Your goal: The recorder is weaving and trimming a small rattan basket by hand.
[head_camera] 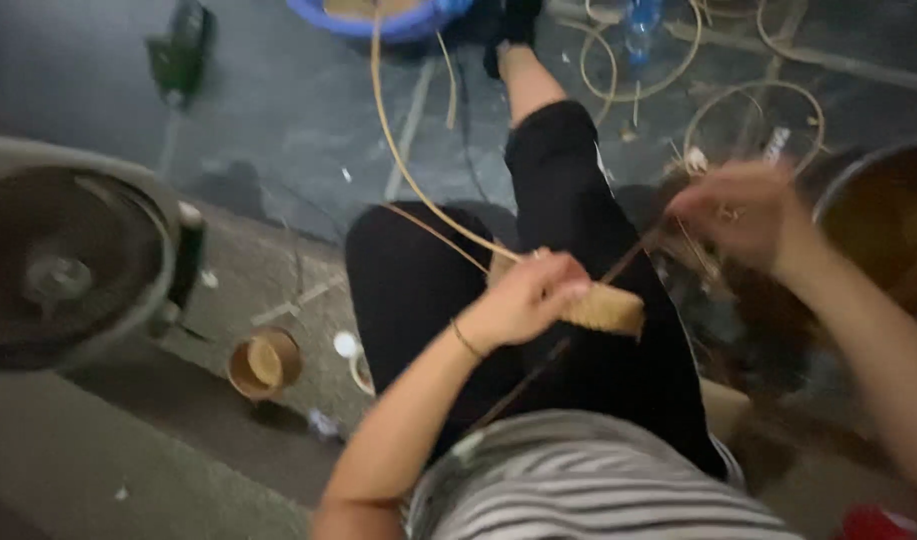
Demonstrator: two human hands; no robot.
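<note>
A dim, low-contrast picture is showing soft, flat light with a bluish cast lying on the floor (278,110) at the top. No hard shadows are falling anywhere; only a faint dark patch is sitting beside the round machine housing (68,260) at the left. The right hand (743,215) is smearing with motion blur, its fingers melting together. The left hand (523,300) is looking slightly sharper. The whole frame is reading soft and grainy, and the black trousers (578,200) are losing all detail.
</note>
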